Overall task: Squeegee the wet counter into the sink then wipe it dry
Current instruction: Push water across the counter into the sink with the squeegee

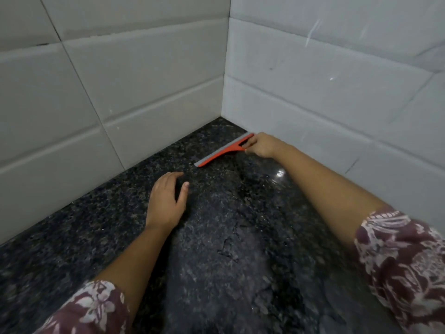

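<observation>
A black speckled granite counter (96, 225) fills the lower view, with wet streaks and puddles down its middle. An orange squeegee (224, 151) with a grey blade rests on the counter near the far corner, one end close to the right wall. My right hand (263, 145) grips its handle. My left hand (166, 201) lies flat on the counter, fingers apart, holding nothing, a little in front and left of the blade. No sink is in view.
White tiled walls (144, 80) meet in a corner (225, 68) behind the counter, closing it off at the back and right. Floral maroon sleeves cover both upper arms at the bottom edge.
</observation>
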